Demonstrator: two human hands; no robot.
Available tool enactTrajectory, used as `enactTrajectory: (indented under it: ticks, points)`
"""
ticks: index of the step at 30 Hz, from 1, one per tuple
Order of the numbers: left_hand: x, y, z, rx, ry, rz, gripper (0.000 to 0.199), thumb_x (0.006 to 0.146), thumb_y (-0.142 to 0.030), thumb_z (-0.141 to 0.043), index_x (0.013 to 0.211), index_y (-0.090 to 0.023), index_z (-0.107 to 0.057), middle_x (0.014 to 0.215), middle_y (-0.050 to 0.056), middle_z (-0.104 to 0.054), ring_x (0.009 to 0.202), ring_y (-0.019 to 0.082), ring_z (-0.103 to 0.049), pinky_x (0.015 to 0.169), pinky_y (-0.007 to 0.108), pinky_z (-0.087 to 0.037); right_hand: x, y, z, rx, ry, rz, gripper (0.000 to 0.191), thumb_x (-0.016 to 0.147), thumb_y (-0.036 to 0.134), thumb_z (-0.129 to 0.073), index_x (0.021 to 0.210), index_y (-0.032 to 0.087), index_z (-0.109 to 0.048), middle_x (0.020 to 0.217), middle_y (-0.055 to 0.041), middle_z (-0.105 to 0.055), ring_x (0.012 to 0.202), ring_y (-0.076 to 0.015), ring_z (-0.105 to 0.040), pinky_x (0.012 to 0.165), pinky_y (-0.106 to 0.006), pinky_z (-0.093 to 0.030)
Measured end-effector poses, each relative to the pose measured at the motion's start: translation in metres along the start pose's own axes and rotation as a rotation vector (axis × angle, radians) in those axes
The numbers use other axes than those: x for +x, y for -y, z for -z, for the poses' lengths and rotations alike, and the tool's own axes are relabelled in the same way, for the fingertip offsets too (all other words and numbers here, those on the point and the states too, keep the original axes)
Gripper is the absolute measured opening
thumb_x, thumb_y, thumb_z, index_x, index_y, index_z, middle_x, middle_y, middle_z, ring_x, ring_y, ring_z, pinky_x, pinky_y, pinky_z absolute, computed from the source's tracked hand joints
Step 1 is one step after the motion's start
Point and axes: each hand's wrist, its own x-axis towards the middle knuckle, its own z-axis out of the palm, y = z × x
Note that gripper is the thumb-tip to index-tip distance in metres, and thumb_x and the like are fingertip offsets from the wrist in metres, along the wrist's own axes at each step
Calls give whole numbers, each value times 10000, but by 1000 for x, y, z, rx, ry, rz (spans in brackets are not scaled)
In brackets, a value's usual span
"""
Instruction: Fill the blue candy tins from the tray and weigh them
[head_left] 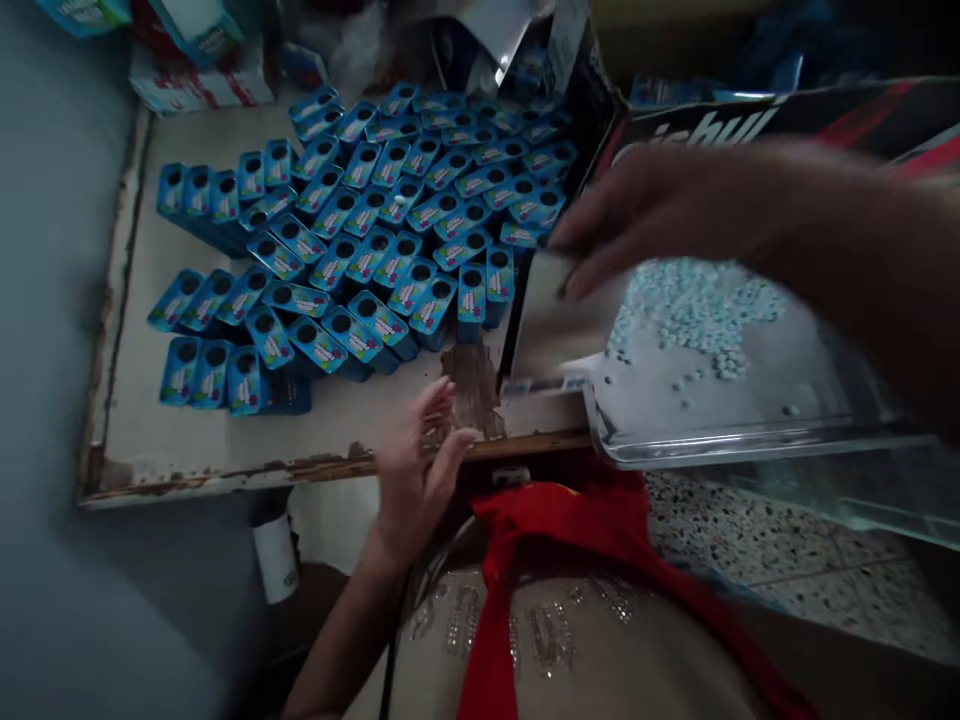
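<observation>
My left hand [420, 460] is open at the table's front edge, thumb apart from the fingers, with nothing visible in it. My right hand [645, 220] reaches in from the right, above the left end of a clear plastic tray [622, 455]. Motion smears its fingers, so any hold is unclear. Just under its fingertips is a blurred, pale, flat-sided object [562, 320]. Small pale-blue pellets [697, 310] lie heaped and scattered in the tray. Left of it stand many small blue containers [367, 250] with round dark holes on top. Pale pieces show at one container's opening [400, 200].
The worn white table [330, 440] has chipped wooden edges. A black printed carton [795, 125] stands behind the tray. At the back left is a white-and-red box [202, 88]. A red cloth [570, 520] hangs over the lap, above a speckled floor [795, 560].
</observation>
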Motion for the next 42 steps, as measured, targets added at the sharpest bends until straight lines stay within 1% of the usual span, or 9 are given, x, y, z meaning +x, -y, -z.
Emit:
enactTrajectory:
  ticks: [3,5,8,11,15,18,24,36,42]
  points:
    - [8,15,-41,-358,200,272,712,1060,-623,-722,1585,-157,-602,1458,190,-778,1253,290,-803,1031,373,-671,2,-21,-38,51,401,67,150,862,201,-941,998,144,-915,861,3,-840,763,-129,-744,806,-294,-584]
    - [18,29,-58,-477,264,371,717,999,-637,-777,1500,-137,-664,1430,186,-794,1279,318,-785,1079,404,-649,17,-41,-69,66,418,117,141,848,241,-968,926,142,-904,804,2,-822,758,-141,-729,800,-307,-582]
    - [33,46,-76,-536,263,457,661,858,-637,-890,1265,-132,-764,1292,170,-840,1215,343,-794,1090,452,-639,44,-65,-94,16,281,125,168,761,207,-1027,801,155,-873,681,9,-760,715,-172,-710,790,-342,-585]
    - [47,55,-92,-571,201,516,650,731,-616,-963,1141,-150,-770,1147,144,-861,1127,338,-808,1070,471,-640,54,-78,-90,-123,67,174,204,707,150,-1034,841,187,-885,781,-24,-802,842,-245,-770,859,-375,-595]
    - [64,53,-104,-503,199,551,519,791,-555,-933,1073,-164,-739,1040,100,-856,1001,280,-809,962,387,-638,29,-95,-69,-175,-191,274,201,854,238,-910,1053,206,-909,1024,-63,-863,975,-272,-799,904,-379,-595]
    - [72,42,-100,-171,197,550,455,914,-482,-876,1170,-158,-685,860,52,-804,851,254,-780,801,339,-580,-4,-111,-64,-78,-308,254,202,935,293,-811,1090,201,-902,1001,-66,-868,914,-254,-801,869,-374,-609]
    - [69,15,-93,463,260,419,353,1035,-362,-808,1292,-167,-667,870,66,-799,969,298,-811,845,347,-527,-55,-135,-75,-31,-404,204,170,981,337,-753,1016,255,-898,1005,-73,-875,926,-285,-815,845,-403,-635]
    - [74,-6,-106,738,280,391,377,1112,-428,-704,1391,-175,-697,1177,154,-850,1166,327,-818,986,350,-567,-105,-164,-111,-182,-557,239,222,1065,345,-662,1025,270,-867,1027,-92,-857,981,-296,-808,917,-444,-635]
    - [75,-6,-110,696,282,384,350,1075,-416,-761,1319,-167,-730,1079,161,-845,1135,370,-816,1001,383,-552,-116,-147,-129,-301,-576,304,323,1153,354,-572,1097,244,-870,1094,-121,-841,1030,-298,-763,952,-438,-585]
